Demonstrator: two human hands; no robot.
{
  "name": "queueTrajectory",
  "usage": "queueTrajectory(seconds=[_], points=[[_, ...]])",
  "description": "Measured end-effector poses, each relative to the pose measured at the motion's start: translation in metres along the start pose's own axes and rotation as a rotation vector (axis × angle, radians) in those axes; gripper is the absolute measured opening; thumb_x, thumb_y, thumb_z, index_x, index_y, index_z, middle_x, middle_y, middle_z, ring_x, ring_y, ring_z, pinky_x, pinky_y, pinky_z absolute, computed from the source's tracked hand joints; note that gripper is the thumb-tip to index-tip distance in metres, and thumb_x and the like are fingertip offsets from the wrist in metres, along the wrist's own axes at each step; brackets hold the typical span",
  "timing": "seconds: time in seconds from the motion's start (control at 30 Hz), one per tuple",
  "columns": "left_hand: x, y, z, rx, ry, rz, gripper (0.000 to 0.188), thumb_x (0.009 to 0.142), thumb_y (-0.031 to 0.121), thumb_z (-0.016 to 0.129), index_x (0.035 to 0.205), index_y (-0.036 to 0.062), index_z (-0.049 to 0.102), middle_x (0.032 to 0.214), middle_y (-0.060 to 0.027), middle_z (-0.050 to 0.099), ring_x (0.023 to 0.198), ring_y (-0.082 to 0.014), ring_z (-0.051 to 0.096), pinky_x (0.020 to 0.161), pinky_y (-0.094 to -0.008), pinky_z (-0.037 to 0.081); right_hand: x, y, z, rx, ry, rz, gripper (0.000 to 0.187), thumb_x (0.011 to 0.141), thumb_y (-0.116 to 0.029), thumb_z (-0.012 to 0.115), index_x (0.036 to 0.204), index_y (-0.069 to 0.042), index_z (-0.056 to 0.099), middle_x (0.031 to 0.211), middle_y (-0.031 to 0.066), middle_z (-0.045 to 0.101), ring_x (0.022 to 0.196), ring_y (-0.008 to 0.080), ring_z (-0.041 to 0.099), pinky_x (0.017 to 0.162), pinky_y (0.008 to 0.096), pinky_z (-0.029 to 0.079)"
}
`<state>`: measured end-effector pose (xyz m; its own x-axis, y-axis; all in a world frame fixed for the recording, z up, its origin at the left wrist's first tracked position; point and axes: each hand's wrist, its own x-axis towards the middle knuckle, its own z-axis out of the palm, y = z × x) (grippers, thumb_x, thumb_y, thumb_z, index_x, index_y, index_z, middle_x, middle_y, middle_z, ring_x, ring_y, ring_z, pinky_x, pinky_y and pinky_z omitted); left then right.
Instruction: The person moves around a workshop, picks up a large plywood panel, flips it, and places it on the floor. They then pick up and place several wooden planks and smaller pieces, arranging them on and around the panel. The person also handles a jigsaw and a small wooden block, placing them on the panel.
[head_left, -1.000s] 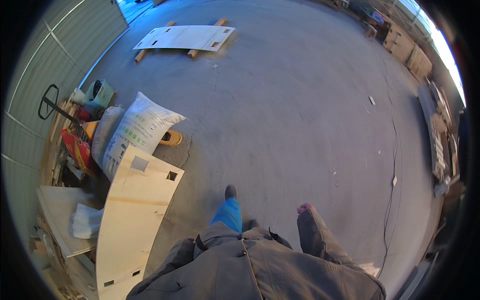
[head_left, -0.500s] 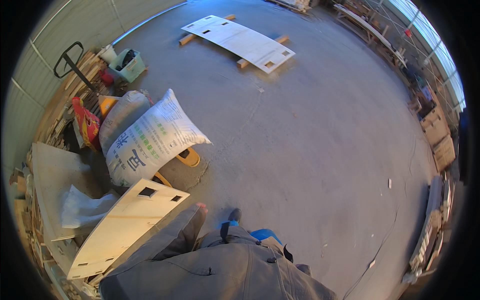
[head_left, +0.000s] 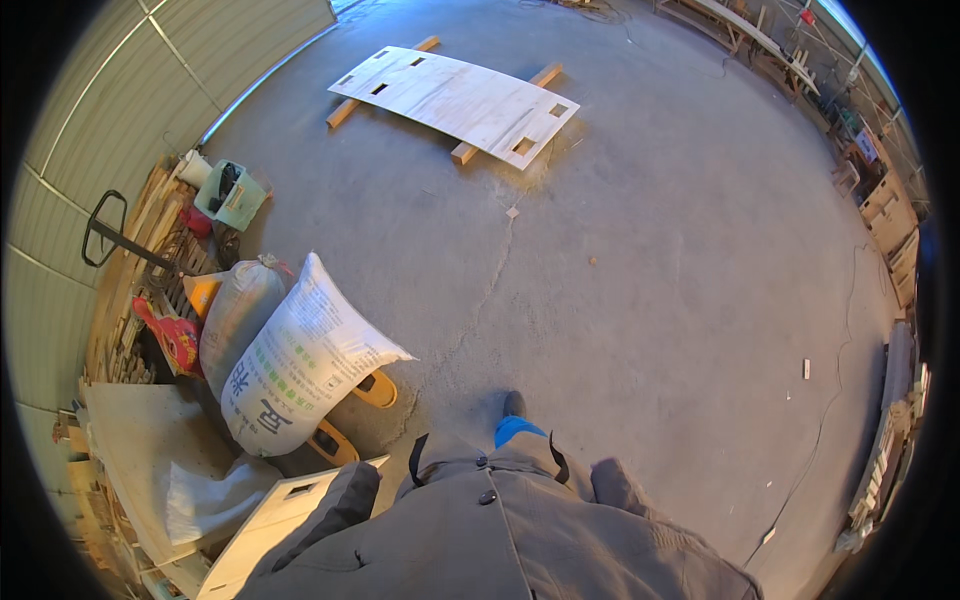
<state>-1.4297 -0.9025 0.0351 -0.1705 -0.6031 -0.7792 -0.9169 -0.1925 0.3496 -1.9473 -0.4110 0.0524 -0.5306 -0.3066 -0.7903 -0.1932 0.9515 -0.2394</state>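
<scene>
Neither of my hands shows; only my grey sleeves are in view at the lower edge. My left sleeve [head_left: 345, 497] hangs beside a pale plywood panel [head_left: 265, 535] with cut-out holes, which leans at the lower left. Whether my left hand touches that panel is hidden. On the other side, my right sleeve [head_left: 617, 485] hangs over the bare concrete. Farther ahead, a long plywood panel [head_left: 450, 95] with rectangular cut-outs lies flat across two wooden beams [head_left: 462, 153]. My dark shoe [head_left: 514, 403] stands on the floor just ahead of me.
To my left, a full white sack [head_left: 305, 360] rests on a yellow pallet jack [head_left: 375, 390], beside another sack [head_left: 240, 315]. Behind them are a green bin [head_left: 235, 200] and stacked timber [head_left: 150, 215]. A cable [head_left: 800, 490] runs along the floor at right, near more timber [head_left: 890, 440].
My left fingertips, visible earlier by the sleeve, are now out of sight. The view has shifted, and the long panel sits farther left. My right sleeve shows more, and the near panel less.
</scene>
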Motion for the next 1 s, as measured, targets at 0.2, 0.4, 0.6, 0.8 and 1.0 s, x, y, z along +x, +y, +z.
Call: queueTrajectory(seconds=[0.2, 0.4, 0.6, 0.8, 1.0], points=[[0.016, 0.093, -0.011, -0.205, 0.022, -0.071, 0.027, 0.091, 0.029, 0.064, 0.108, 0.0106, 0.072, 0.102, -0.0148, 0.073, 0.1, -0.0301, 0.068, 0.085, -0.0439, 0.054, 0.114, -0.166, -0.175, 0.35, 0.203, 0.114, 0.031, 0.083, -0.018, 0.075, 0.108, 0.001, 0.07, 0.082, 0.0122, 0.072, 0.075, 0.0198, 0.072, 0.066, 0.0348, 0.059], [0.114, 0.168, -0.019, -0.197, -0.038, -0.102, 0.029, 0.089, 0.027, 0.067, 0.112, 0.0089, 0.07, 0.105, -0.0154, 0.072, 0.1, -0.0299, 0.068, 0.086, -0.0439, 0.054, 0.192, -0.273, -0.269, 0.554, 0.225, 0.098, 0.03, 0.083, -0.018, 0.073, 0.106, -0.001, 0.07, 0.086, 0.0138, 0.073, 0.074, 0.0228, 0.072, 0.067, 0.0392, 0.059], [0.271, 0.281, -0.1, -0.27, 0.0, -0.041, 0.033, 0.087, 0.025, 0.069, 0.116, 0.0072, 0.068, 0.107, -0.016, 0.072, 0.1, -0.0296, 0.068, 0.086, -0.044, 0.054, 0.23, -0.298, -0.269, -0.806, -0.182, 0.04, 0.034, 0.094, -0.041, 0.057, 0.103, -0.012, 0.072, 0.101, 0.0101, 0.072, 0.098, 0.0286, 0.067, 0.092, 0.0453, 0.052], [0.349, 0.452, -0.244, -0.776, -0.037, 0.062, 0.044, 0.083, 0.016, 0.077, 0.122, 0.005, 0.062, 0.107, -0.0171, 0.07, 0.096, -0.0264, 0.068, 0.081, -0.0424, 0.055, 0.257, -0.367, -0.326, -0.068, -0.091, 0.157, 0.032, 0.092, -0.037, 0.061, 0.106, -0.011, 0.073, 0.102, 0.0081, 0.073, 0.096, 0.027, 0.069, 0.084, 0.0454, 0.054], [0.437, 0.529, -0.33, -0.501, 0.052, -0.092, 0.049, 0.083, 0.014, 0.078, 0.127, 0.0027, 0.059, 0.101, -0.0151, 0.07, 0.092, -0.0246, 0.068, 0.078, -0.0413, 0.056, 0.421, -0.475, -0.366, 0.312, 0.011, 0.119, 0.026, 0.088, -0.026, 0.066, 0.105, -0.008, 0.073, 0.096, 0.0096, 0.074, 0.087, 0.0252, 0.071, 0.072, 0.0435, 0.057]])
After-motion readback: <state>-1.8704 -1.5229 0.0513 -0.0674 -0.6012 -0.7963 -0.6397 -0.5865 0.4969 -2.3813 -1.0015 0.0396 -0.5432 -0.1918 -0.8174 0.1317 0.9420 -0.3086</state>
